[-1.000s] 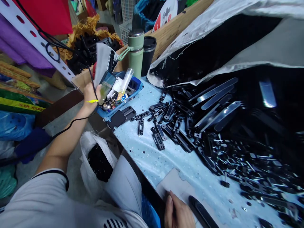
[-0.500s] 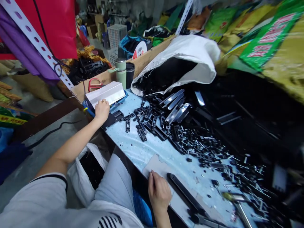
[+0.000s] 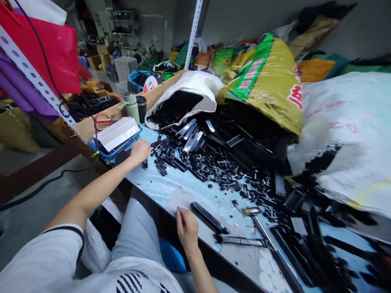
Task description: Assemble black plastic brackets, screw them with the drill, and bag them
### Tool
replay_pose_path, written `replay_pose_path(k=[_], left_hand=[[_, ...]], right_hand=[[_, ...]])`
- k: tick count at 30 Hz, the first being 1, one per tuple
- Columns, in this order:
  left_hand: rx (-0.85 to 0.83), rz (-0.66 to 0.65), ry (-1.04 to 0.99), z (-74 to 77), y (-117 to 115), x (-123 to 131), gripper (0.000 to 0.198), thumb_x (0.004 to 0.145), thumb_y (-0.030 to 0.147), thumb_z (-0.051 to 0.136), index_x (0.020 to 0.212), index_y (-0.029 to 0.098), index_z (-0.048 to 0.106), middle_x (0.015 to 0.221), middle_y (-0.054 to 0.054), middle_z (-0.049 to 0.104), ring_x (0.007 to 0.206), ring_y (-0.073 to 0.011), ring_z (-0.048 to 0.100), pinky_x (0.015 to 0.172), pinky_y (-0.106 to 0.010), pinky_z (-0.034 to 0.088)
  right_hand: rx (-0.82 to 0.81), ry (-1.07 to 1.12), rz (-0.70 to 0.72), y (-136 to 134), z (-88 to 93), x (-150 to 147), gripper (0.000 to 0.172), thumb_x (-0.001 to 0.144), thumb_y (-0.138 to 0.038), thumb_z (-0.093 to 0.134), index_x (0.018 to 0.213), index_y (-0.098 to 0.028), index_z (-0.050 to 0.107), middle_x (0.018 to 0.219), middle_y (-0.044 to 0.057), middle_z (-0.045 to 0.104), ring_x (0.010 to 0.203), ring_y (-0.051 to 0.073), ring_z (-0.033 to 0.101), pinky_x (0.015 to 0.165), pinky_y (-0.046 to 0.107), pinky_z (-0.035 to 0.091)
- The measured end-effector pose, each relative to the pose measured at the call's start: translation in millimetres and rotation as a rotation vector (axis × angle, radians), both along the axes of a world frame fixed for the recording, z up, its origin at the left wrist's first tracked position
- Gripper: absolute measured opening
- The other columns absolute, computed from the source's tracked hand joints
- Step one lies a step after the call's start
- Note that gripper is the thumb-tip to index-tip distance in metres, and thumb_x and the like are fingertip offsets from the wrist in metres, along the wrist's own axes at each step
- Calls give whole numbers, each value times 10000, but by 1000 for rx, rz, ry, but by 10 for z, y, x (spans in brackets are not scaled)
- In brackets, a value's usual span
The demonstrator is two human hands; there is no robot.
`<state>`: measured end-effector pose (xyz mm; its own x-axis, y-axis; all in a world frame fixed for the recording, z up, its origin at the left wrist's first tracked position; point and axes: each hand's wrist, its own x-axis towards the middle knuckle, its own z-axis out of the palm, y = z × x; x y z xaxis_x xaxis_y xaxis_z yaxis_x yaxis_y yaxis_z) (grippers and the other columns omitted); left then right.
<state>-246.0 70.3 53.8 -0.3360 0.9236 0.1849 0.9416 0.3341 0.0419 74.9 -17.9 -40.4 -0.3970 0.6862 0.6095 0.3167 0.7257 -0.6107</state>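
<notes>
My left hand (image 3: pixel 141 151) reaches over the left end of a heap of small black slotted parts (image 3: pixel 165 152). Its fingers bend down among them, and the fingertips are mostly hidden. Close to the front edge of the table, my right hand (image 3: pixel 187 228) is closed, thumb along the curled fingers, over a piece of grey cardboard (image 3: pixel 179 198). Whatever it might hold is out of sight. A long black handle-like piece (image 3: pixel 210 217) lies just right of it. Beyond that are a black-and-silver piece (image 3: pixel 241 241) and a hammer (image 3: pixel 259 224).
Loose screws (image 3: pixel 220 165) spread across the blue table top. A white sack (image 3: pixel 195 85) and a yellow sack (image 3: pixel 269 85) spill black parts. At the left stand a blue basket (image 3: pixel 114 154) with folded white card (image 3: pixel 119 133), red scissors (image 3: pixel 102 121) and a green bottle (image 3: pixel 132 109).
My left hand has moved right, from the white card on the basket to the black parts. My right hand stays by the cardboard. The view has swung right, showing more sacks.
</notes>
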Motion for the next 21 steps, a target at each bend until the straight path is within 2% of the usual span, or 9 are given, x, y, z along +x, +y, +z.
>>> replay_pose_path(k=[5,8,12,15,17,19,21], left_hand=[[-18,59,-171,-163,632,203,292,860,261,458,1040,85,607,1098,-197,580,1066,-284,519,878,-364,415],[1,126,-190,-198,850,276,305,846,209,435,1067,59,583,1105,-231,577,1073,-311,522,853,-393,427],[70,146,-217,-275,907,451,356,841,276,439,1078,37,556,1073,-268,581,1050,-353,536,832,-450,431],[197,123,-292,-362,894,538,412,785,413,541,963,43,575,1001,-268,596,1022,-377,539,825,-496,422],[280,109,-365,-392,885,554,406,772,433,569,891,45,564,943,-242,596,1039,-378,523,821,-517,407],[348,63,-408,-388,852,591,367,827,420,522,893,60,539,964,-214,577,1112,-370,465,847,-533,379],[381,-39,-395,-369,765,712,327,870,401,474,946,86,517,1056,-202,538,1180,-364,389,888,-542,351]], right_hand=[[-56,0,-3,-11,-5,39,162,900,-156,469,974,-148,613,837,79,656,770,159,627,718,301,514],[-101,9,-24,-8,-10,35,162,903,-167,463,954,-155,616,814,70,653,753,160,627,704,296,513],[-145,3,-39,-17,-33,14,166,907,-181,456,921,-163,620,796,68,653,742,163,616,694,299,502],[-135,-35,-32,-26,-42,-10,163,907,-195,459,896,-163,619,775,69,651,727,165,607,691,301,494],[-117,-73,-23,-31,-46,-21,167,909,-201,455,892,-162,616,777,71,651,729,164,601,696,300,491],[-103,-113,-21,-35,-53,-26,183,916,-210,441,895,-162,616,784,74,649,737,163,598,708,301,490],[-90,-146,-23,-40,-64,-29,200,922,-219,427,901,-164,618,788,76,649,743,162,596,721,304,489]])
